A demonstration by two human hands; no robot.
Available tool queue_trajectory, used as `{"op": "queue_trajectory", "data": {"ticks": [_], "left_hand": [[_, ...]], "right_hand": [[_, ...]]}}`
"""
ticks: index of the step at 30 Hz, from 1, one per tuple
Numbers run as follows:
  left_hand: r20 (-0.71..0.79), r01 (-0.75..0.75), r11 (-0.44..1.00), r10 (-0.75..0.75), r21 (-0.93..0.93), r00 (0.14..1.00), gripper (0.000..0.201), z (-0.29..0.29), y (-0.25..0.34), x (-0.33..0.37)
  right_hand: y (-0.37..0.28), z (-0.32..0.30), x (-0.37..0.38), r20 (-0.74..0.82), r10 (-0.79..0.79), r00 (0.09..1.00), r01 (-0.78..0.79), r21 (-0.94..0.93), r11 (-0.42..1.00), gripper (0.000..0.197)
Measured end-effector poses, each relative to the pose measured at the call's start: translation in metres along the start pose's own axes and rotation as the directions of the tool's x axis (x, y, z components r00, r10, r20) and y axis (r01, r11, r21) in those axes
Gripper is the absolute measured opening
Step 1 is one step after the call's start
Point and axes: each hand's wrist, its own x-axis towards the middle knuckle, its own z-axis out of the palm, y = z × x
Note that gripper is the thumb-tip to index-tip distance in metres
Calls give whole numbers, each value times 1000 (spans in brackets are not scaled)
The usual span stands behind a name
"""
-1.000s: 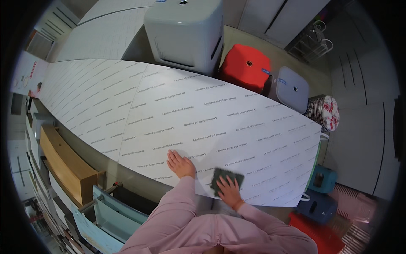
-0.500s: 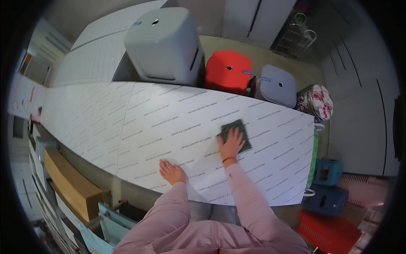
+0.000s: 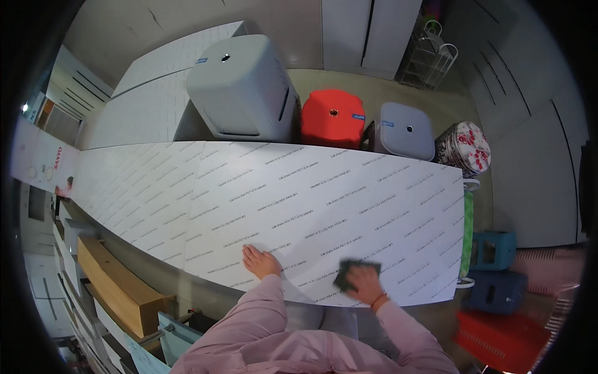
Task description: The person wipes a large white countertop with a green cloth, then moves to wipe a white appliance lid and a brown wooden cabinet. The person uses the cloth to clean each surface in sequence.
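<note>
A white panel-like tabletop (image 3: 274,215) with slanting lines of small print stretches across the view in front of me. My left hand (image 3: 260,262) lies flat on it near the front edge, fingers stretched out and holding nothing. Farther right, also close to that edge, my right hand (image 3: 364,284) presses a dark green scouring pad (image 3: 344,280) against the surface. Motion smears the pad and the fingers over it, and the palm hides part of the pad.
Beyond the far edge stand a tall grey-green bin (image 3: 240,87), a red stool (image 3: 332,118), a grey-lilac stool (image 3: 405,131) and a floral-topped round stack (image 3: 471,149). Wooden drawer-like pieces (image 3: 118,280) sit at left. Blue and red plastic items (image 3: 495,292) lie at right.
My right hand has drawn the scouring pad toward me and slightly right, from mid-table to near the front edge. My left hand stays on the surface. The view has shifted slightly.
</note>
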Motion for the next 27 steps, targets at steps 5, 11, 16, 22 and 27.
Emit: {"op": "queue_trajectory", "data": {"ticks": [5,11,16,22,27], "left_hand": [[30,-13,1000,13,-15,999,63,-1,11,-3],[-2,-5,1000,5,25,1000,61,2,2,-4],[-22,11,1000,-10,29,1000,59,1,0,-4],[-86,-43,999,44,14,995,56,8,4,-7],[-75,-67,997,64,-38,995,55,10,-7,-5]], "right_hand": [[71,-54,123,-599,658,456,-756,130,641,73],[-29,-8,116,-309,223,925,-283,-165,945,56],[-14,3,-33,157,-325,932,349,-162,923,56],[136,-47,-85,-446,552,705,-634,-47,772,62],[95,-16,19,-546,790,279,-897,146,418,65]]}}
